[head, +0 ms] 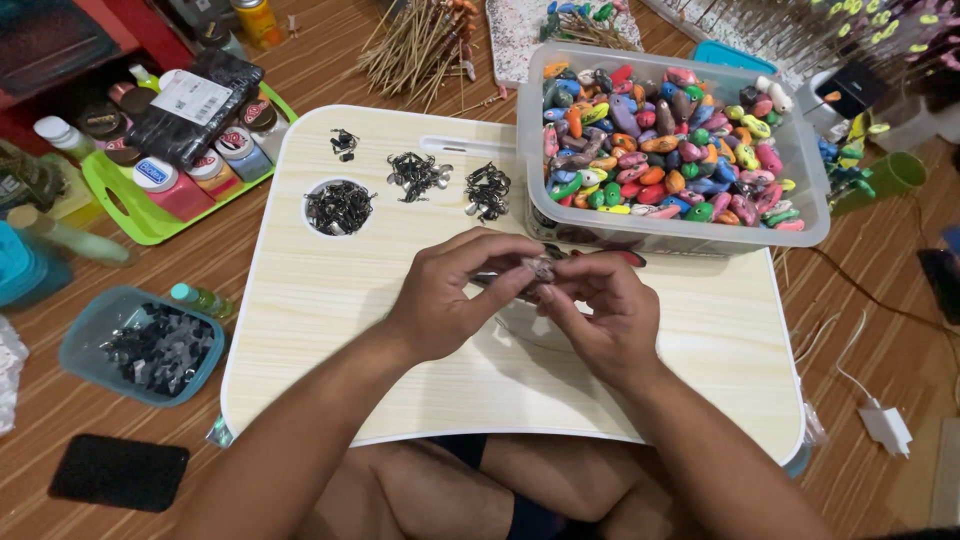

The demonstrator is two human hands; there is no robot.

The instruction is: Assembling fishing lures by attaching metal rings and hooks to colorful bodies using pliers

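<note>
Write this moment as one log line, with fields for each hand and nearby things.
left hand: pinches small grey piece | right hand: same piece | lap table: dark metal bits | tub: coloured beads

Green tray (150, 225); teal tub (85, 345); skewers (420, 45)

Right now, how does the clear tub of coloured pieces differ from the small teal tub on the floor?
The clear tub stands on the pale lap table, beyond both hands; the teal tub sits on the floor to the left. The clear tub is larger and heaped with many-coloured pieces; the teal tub holds only dark pieces. Both are lidless plastic containers.
</note>
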